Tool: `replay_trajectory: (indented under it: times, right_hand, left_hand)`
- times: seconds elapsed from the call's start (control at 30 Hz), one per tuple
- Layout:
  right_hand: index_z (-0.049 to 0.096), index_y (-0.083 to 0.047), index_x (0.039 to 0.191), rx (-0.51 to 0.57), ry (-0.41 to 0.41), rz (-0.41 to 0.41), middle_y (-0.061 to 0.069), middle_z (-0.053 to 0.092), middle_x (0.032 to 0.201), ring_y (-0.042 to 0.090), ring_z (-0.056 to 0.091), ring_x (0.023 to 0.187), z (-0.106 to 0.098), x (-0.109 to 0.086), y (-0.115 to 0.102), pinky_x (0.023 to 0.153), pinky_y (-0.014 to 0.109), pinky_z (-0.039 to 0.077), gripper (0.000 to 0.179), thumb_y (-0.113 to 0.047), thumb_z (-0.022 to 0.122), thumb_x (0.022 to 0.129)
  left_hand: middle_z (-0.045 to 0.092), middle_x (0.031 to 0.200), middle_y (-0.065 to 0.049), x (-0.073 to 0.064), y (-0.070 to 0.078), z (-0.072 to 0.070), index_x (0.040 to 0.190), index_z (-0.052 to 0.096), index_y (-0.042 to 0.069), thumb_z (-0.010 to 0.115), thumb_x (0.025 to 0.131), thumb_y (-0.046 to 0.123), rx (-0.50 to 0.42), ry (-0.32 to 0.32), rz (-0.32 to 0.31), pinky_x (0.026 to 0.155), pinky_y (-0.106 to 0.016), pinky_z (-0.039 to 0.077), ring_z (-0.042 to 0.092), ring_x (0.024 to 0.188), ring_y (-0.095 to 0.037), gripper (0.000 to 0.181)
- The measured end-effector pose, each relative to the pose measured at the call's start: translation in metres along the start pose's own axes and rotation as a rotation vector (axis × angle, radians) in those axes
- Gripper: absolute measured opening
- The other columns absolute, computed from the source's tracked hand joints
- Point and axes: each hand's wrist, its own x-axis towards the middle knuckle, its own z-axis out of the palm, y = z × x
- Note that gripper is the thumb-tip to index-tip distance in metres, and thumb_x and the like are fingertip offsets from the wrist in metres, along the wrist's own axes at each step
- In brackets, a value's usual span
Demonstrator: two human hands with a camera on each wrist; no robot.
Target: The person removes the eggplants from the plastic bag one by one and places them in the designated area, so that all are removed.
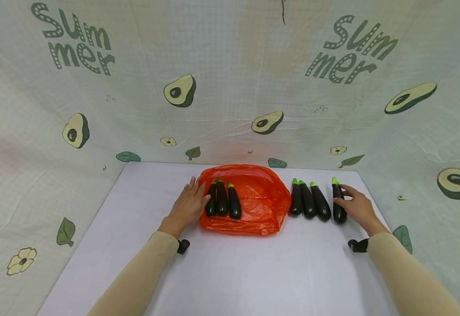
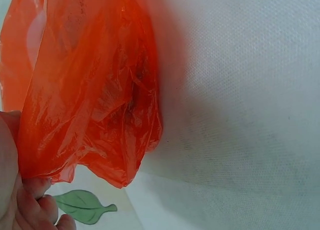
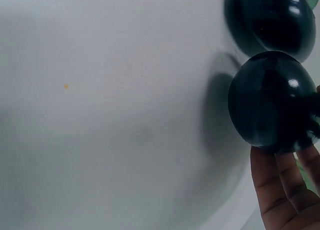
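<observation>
on the white tabletop (image 1: pixel 269 267), the left hand (image 1: pixel 187 202) pinches a red plastic bag (image 1: pixel 258 208) holding three eggplants (image 1: pixel 222 202); the right hand (image 1: pixel 357 205) grips the rightmost eggplant (image 1: pixel 339 215), which, being glossy, could slip if held loosely.

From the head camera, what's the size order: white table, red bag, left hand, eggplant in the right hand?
Largest to smallest:
1. White table
2. Red bag
3. Left hand
4. Eggplant in the right hand
</observation>
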Motion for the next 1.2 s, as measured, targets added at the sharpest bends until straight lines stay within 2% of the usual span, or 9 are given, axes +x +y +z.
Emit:
replay_trajectory:
  times: [0.33, 0.53, 0.8, 1.2]
  right_hand:
    - [0.040, 0.005, 0.157, 0.000, -0.023, -0.014, 0.038, 0.053, 0.146, 0.059, 0.051, 0.132, 0.007, 0.001, 0.000, 0.104, 0.069, 0.046, 0.067, -0.032, 0.061, 0.106]
    - [0.044, 0.007, 0.153, -0.001, -0.012, -0.029, 0.037, 0.056, 0.144, 0.059, 0.052, 0.133, 0.011, 0.000, -0.001, 0.106, 0.069, 0.044, 0.064, -0.033, 0.061, 0.106]
    - [0.041, 0.013, 0.153, -0.009, -0.020, -0.016, 0.039, 0.053, 0.145, 0.060, 0.049, 0.135, 0.015, 0.002, -0.002, 0.109, 0.070, 0.042, 0.070, -0.038, 0.059, 0.107]
    - [0.038, 0.013, 0.154, -0.011, -0.021, 0.020, 0.040, 0.048, 0.149, 0.059, 0.049, 0.135, 0.018, 0.003, -0.002, 0.110, 0.070, 0.042, 0.077, -0.046, 0.054, 0.108]
  left_hand:
    - [0.022, 0.175, -0.020, -0.002, 0.001, 0.000, 0.167, 0.026, 0.004, 0.044, 0.113, 0.042, -0.020, -0.008, -0.003, 0.133, -0.054, 0.014, 0.007, 0.165, -0.037, 0.069]
    - [0.022, 0.175, -0.019, -0.002, 0.001, 0.000, 0.167, 0.025, 0.005, 0.044, 0.113, 0.043, -0.026, -0.009, -0.008, 0.133, -0.054, 0.015, 0.006, 0.165, -0.036, 0.069]
    - [0.024, 0.174, -0.020, -0.003, 0.002, -0.001, 0.167, 0.026, 0.003, 0.044, 0.113, 0.042, -0.027, -0.004, -0.002, 0.133, -0.054, 0.017, 0.007, 0.165, -0.037, 0.069]
    - [0.024, 0.174, -0.020, -0.003, 0.001, -0.001, 0.167, 0.026, 0.004, 0.044, 0.113, 0.042, -0.043, 0.001, 0.000, 0.133, -0.054, 0.015, 0.007, 0.165, -0.036, 0.068]
